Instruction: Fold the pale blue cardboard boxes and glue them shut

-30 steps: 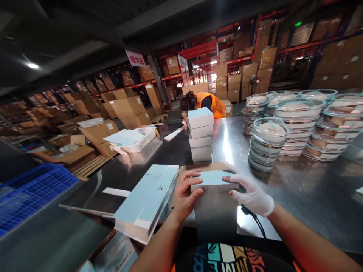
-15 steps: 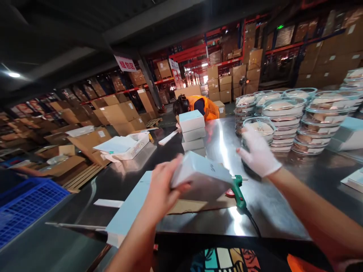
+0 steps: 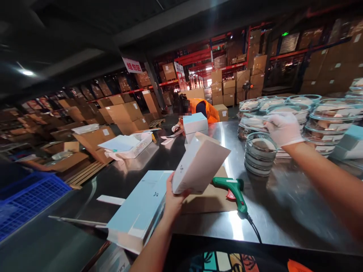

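My left hand (image 3: 176,192) grips a white box (image 3: 200,162), tilted above the table, with its lower edge in my fingers. My right hand (image 3: 283,128), in a white glove, has its fingers closed at the rim of a clear glass dish (image 3: 251,122) among the stacks. Just below it stands a short stack of glass dishes (image 3: 261,155). A green hot glue gun (image 3: 232,185) lies on a brown cardboard sheet (image 3: 210,202) under the held box. Left of it, a pale blue box (image 3: 144,198) lies flat at the table's edge.
Tall stacks of glass dishes (image 3: 329,122) fill the table's right side. A pile of blue-topped boxes (image 3: 195,126) stands ahead, before a bent-over person in an orange vest (image 3: 211,109). A white basket (image 3: 141,145) sits at the far left; a blue crate (image 3: 31,204) stands beyond the edge.
My left hand has turned the box more upright. My right hand has moved right and up, its fingers now closing at a dish rim. The front dish stack is now uncovered.
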Demonstrator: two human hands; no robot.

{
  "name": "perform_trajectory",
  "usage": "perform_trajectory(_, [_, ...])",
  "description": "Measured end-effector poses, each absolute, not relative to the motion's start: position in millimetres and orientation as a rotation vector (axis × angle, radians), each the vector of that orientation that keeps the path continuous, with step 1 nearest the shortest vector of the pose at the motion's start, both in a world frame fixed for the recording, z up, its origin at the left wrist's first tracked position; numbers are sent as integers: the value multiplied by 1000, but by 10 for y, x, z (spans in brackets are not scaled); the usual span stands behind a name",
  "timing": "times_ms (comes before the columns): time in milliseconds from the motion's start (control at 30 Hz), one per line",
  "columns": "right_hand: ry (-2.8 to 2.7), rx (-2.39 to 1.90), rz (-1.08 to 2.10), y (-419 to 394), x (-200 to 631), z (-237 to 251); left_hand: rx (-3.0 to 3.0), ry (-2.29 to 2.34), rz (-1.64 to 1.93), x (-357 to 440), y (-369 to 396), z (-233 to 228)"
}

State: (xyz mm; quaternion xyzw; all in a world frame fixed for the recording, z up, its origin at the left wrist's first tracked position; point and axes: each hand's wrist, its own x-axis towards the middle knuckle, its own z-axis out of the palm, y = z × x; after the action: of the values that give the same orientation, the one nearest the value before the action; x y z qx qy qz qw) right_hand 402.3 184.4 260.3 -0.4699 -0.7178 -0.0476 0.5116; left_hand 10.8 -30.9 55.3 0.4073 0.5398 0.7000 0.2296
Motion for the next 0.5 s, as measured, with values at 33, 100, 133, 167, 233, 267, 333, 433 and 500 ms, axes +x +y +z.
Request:
perform_trajectory(33, [-1704,-1098,-96,1727,3999,2639,1154,1501,1902,118,-294,498])
perform_trajectory(100, [-1715,-988,40,1454,3936,2684,1184,1505,1882,139,-269,389])
perform_trajectory(133, [-1774,-916,153,1308,3884,2692,1185,1496,1879,155,-258,331])
perform_trajectory(167, [-1865,-838,268,1161,3814,2691,1177,1481,1867,178,-248,270])
perform_trajectory(233, [-2066,-703,387,885,3621,2652,1133,1420,1814,247,-237,135])
perform_trajectory(267, [-2161,-648,374,765,3510,2611,1107,1379,1765,289,-236,63])
perform_trajectory(333, [-2263,-566,277,578,3309,2474,1090,1339,1625,365,-245,-80])
perform_trajectory(433, [-2194,-621,287,454,3175,2119,1135,1453,1464,403,-278,-253])
perform_trajectory(500, [-1996,-740,432,448,3176,1780,1168,1534,1440,374,-304,-321])
